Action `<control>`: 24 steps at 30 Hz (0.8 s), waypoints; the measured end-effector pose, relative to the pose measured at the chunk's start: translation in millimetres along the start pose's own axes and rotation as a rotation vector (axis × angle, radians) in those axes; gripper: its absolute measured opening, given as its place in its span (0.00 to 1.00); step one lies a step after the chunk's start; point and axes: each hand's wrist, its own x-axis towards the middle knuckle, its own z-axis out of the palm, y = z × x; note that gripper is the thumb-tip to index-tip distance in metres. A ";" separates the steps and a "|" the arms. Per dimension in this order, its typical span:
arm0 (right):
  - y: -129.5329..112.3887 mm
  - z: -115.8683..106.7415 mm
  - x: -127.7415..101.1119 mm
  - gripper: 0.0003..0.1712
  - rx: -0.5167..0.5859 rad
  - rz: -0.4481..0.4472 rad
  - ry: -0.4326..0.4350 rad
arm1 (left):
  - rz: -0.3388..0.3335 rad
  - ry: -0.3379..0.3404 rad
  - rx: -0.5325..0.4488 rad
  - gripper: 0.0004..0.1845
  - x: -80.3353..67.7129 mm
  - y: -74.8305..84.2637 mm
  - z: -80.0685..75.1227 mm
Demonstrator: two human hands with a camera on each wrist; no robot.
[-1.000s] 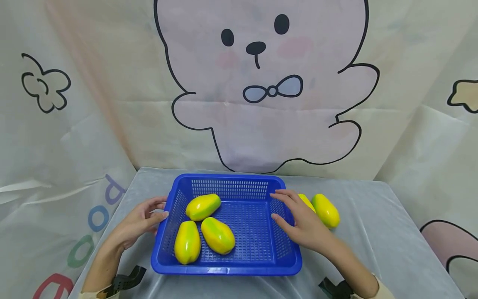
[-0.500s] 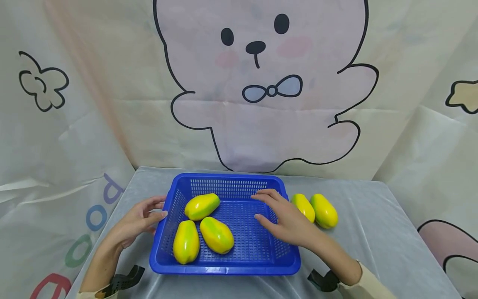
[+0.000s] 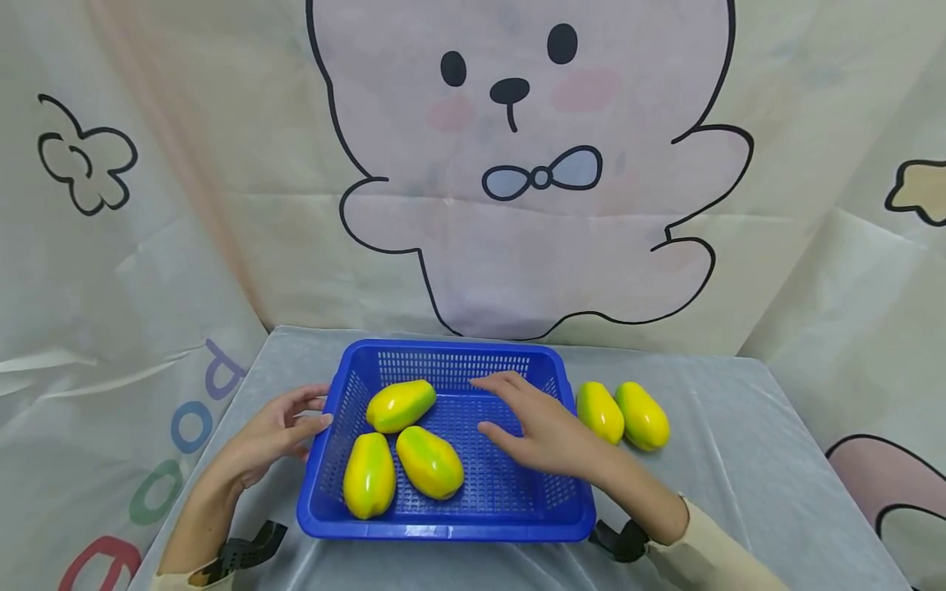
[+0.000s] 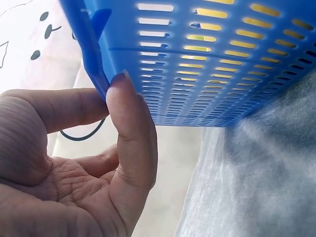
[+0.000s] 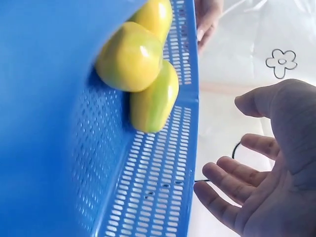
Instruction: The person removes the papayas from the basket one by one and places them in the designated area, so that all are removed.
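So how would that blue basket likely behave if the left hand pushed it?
The blue basket probably slides readily: flat base on a smooth cloth-covered table. Its thin perforated walls suggest light, slightly flexible plastic. The left hand touches its rim; the three papayas inside may roll.

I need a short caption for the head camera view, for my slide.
Left hand touches the blue basket holding three papayas; the open right hand hovers inside.
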 end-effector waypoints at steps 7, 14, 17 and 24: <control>-10.1 6.9 10.6 0.29 -0.005 -0.036 -0.046 | -0.005 0.010 0.000 0.41 -2.3 -0.1 -1.2; -19.3 7.1 23.7 0.28 -0.037 -0.033 -0.115 | 0.001 0.008 -0.006 0.40 -1.6 2.0 -1.0; -20.9 9.4 29.1 0.27 -0.033 -0.019 -0.143 | 0.007 0.002 0.004 0.41 -0.7 2.1 -1.1; -21.0 14.2 42.7 0.30 -0.028 -0.024 -0.232 | 0.006 -0.006 0.003 0.40 1.1 1.8 -0.6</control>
